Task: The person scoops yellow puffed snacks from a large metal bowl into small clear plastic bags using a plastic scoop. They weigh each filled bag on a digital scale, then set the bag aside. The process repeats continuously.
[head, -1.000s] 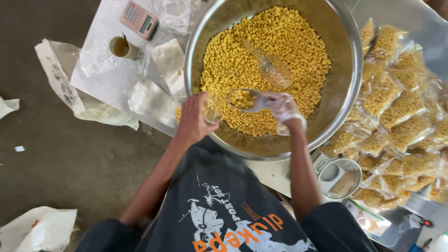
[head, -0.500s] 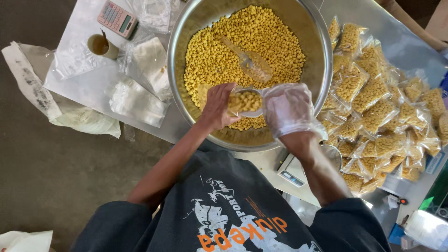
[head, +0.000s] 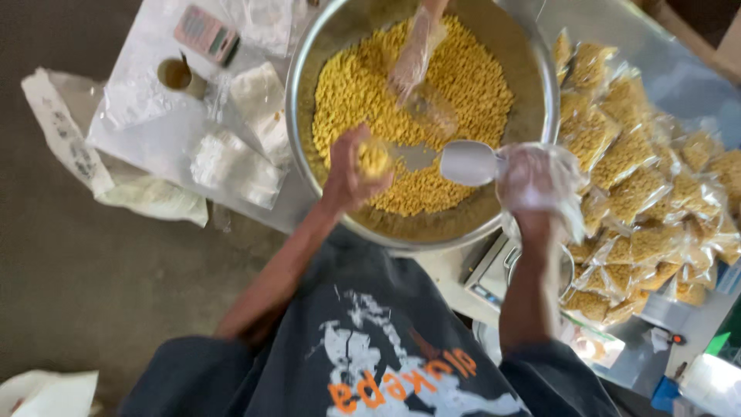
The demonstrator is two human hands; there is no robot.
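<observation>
One steel bowl (head: 540,85) of yellow snack sits on the desk (head: 695,69); everything is placed from it. Left of the bowl lie one pink calculator (head: 204,32), one cup (head: 175,75) and two stacks of empty bags (head: 231,158). Over the bowl's near rim, the left hand (head: 349,174) has its grip clenched around one small bag (head: 374,160) part-filled with snack. Just right of it, the gloved right hand (head: 532,179) grasps one scoop (head: 469,163), its mouth toward the bag. Another person's gloved hand (head: 413,50) reaches in at the far side. Right of the bowl lies a heap of filled bags (head: 641,185), too many to count.
</observation>
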